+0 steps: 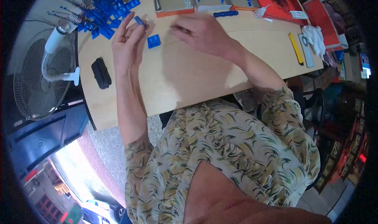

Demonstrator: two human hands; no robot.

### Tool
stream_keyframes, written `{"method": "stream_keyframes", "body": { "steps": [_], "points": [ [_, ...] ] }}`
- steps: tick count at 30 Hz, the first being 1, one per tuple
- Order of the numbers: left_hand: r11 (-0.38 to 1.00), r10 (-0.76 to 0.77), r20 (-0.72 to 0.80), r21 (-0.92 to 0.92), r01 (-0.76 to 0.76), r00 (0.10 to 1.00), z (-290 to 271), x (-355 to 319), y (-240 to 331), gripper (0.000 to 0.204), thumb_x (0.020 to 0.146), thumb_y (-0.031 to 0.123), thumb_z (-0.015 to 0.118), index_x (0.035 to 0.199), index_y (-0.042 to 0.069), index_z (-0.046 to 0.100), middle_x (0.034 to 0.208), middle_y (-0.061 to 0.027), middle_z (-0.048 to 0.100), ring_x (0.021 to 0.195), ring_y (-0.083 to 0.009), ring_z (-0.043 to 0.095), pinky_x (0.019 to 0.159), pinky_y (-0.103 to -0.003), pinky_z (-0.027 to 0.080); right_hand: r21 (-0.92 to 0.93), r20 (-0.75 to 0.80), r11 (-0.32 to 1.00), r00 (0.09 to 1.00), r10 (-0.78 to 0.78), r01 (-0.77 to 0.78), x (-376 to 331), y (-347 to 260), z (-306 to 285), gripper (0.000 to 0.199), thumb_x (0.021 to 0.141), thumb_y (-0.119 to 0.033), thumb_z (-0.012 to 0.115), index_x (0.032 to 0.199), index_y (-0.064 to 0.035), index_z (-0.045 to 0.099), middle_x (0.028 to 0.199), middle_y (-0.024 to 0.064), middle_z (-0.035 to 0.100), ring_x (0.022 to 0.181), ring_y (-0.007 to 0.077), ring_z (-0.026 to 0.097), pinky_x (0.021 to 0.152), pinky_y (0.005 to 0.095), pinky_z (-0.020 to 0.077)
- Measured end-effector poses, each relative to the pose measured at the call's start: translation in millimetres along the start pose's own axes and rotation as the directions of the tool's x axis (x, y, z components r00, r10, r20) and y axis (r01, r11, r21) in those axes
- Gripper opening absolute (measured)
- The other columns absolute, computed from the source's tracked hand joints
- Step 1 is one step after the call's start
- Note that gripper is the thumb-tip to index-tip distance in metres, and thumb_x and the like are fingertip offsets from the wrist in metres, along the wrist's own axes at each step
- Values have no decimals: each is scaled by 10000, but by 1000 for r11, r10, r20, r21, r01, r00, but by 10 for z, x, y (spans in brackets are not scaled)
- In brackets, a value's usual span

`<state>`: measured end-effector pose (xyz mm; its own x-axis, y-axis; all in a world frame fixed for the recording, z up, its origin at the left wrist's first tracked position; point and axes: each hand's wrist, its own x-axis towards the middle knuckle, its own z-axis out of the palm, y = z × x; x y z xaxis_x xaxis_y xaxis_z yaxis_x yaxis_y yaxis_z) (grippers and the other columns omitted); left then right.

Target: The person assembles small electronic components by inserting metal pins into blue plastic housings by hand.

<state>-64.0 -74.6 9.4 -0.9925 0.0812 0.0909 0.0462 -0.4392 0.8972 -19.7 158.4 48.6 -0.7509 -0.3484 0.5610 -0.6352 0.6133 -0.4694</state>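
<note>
Your left hand [126, 46], upper left of centre in the frame, is raised with its fingertips closed on a small blue plastic piece [139, 20]; the piece sits at the top of the fingers, above the table surface. Just to the right of that hand, a square blue block [153, 41] lies flat on the wooden table [189, 78], apart from both hands. Your right hand [202, 33] hovers palm down right of the block, fingers spread loosely and pointing left; it holds nothing visible.

Further up and left, a heap of blue pieces with thin wire pins [98, 11] covers the table corner. A black oblong object [101, 72] lies near the left table edge. Along the top edge stand orange-rimmed trays [175, 3], some holding small blue parts, with a blue handle [225, 14] in front of them. A yellow utility knife [296, 48] lies at the right end. A fan [39, 78] stands at the left of the frame.
</note>
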Motion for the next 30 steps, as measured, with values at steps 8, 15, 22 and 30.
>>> {"method": "stream_keyframes", "body": {
  "steps": [8, 15, 22, 30],
  "points": [
    [844, -181, 172, -478, 243, 968, -47, 8, 21, 450, 1009, 24, 580, 1439, -50, 470, 1235, -248, 654, 1016, -275, 717, 856, -297, 631, -284, -227, 850, 893, 389, -443, -748, 754, -980, 227, 929, -79, 707, 1142, -3, 726, 937, 106, 749, 835, 130, 704, 764, 268, 549],
    [743, -196, 250, -593, 309, 948, -252, 101, -40, 438, 1031, 99, 571, 1424, -64, 466, 1281, -297, 608, 1063, -325, 697, 878, -338, 630, -130, -568, 853, 744, 353, -505, -698, 1003, -1484, 210, 914, -151, 711, 1060, -2, 736, 881, 146, 750, 810, 199, 722, 745, 342, 556],
    [578, -144, 318, -741, 340, 937, -248, 100, -49, 457, 1037, 183, 579, 1448, 10, 480, 1351, -241, 584, 1150, -339, 627, 958, -386, 542, -175, -599, 599, 567, 565, -782, -1134, 1591, -1271, 337, 845, -250, 837, 977, 20, 684, 850, 70, 707, 756, 128, 636, 673, 303, 512],
    [562, -48, 387, -752, 345, 921, -280, 15, 39, 503, 1036, 215, 577, 1491, 62, 431, 1356, -250, 563, 1113, -348, 639, 941, -393, 567, -456, -560, 596, 734, 386, -661, -1062, 1621, -1146, 431, 837, -335, 812, 1059, 13, 689, 993, 167, 642, 921, 326, 656, 829, 419, 521]
  ]
}}
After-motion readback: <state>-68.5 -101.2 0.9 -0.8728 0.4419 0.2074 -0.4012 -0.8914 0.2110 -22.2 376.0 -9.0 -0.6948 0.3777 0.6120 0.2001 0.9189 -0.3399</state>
